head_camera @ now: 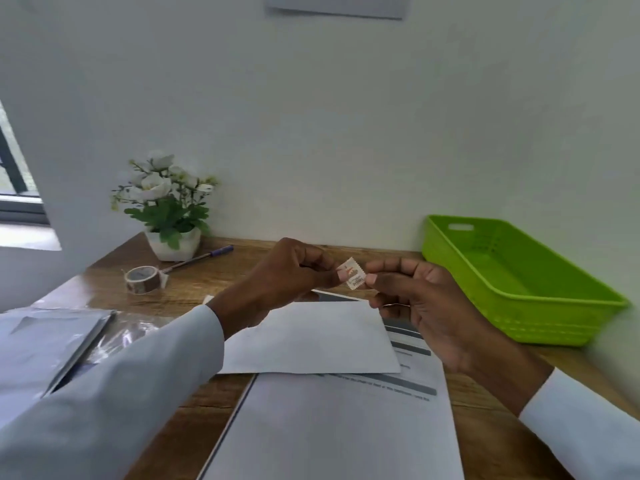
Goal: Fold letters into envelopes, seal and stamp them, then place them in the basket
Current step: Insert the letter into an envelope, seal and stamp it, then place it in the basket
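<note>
A small stamp [353, 278] with a perforated edge is held up above the desk. My left hand [294, 275] pinches its left side and my right hand [415, 299] pinches its right side, thumb and fingers curled. Below the hands a white envelope [311, 337] lies flat on a stack of printed letters [339, 427]. The green basket [519, 282] stands at the right, against the wall, with nothing visible inside.
A roll of brown tape [142, 279] and a pen [201, 258] lie at the back left, near a potted white flower [166, 206]. More envelopes in a plastic wrapper [52, 344] sit at the left edge of the wooden desk [166, 410].
</note>
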Tool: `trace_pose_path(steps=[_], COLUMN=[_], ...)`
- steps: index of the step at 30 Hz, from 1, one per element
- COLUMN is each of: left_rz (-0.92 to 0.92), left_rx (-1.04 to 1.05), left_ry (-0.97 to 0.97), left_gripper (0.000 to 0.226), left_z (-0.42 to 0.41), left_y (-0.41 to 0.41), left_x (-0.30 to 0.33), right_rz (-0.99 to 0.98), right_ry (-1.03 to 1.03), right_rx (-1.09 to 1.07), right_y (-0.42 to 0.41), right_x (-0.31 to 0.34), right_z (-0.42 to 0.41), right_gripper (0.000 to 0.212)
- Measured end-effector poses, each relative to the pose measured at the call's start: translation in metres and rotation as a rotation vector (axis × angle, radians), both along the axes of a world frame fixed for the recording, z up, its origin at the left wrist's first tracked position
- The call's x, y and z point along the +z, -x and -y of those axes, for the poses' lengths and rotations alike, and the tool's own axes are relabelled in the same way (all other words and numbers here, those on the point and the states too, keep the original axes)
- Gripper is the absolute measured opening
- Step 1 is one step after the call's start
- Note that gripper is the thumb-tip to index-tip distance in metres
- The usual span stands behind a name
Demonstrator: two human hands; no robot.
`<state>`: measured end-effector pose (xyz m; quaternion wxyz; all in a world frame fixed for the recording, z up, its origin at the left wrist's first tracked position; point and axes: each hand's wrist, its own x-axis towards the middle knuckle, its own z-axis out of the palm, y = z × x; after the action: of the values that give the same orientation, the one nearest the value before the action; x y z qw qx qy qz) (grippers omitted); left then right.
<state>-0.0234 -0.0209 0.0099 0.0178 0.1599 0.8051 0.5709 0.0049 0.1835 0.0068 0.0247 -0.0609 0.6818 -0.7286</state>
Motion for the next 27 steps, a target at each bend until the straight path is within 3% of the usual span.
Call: trace_pose_path(steps=[3,7,14,18,27], left_rz=[0.0,-0.055,-0.104,-0.164,-0.163], left_rx=[-0.005,-0.062,-0.077,-0.067,-0.044], left_ry=[0.05,0.252,0.43,0.579,0.388], left_gripper=[0.008,0.01,0.015,0.034,0.046], left_z=[-0.011,-0.023,-0.034,-0.034,-0.027], left_y=[0.007,0.015,0.034,0.04,0.041], left_x=[-0.002,-0.006,-0.016,-0.032,-0.058], right_rz=[0.004,0.016,0.161,0.246,0.278], right_ry=[-0.063,-0.19,-0.149,-0.168,-0.297], right_rx=[-0.034,-0.073,-0.132,-0.156,-0.135], right_y=[0.001,0.005,0.019,0.027,0.036], right_x=[-0.004,-0.012,-0.025,-0.03,-0.033], right_z=[-0.01,-0.016,-0.015,-0.016,-0.015], right_gripper=[0.016,0.019,0.015,0.013,0.007])
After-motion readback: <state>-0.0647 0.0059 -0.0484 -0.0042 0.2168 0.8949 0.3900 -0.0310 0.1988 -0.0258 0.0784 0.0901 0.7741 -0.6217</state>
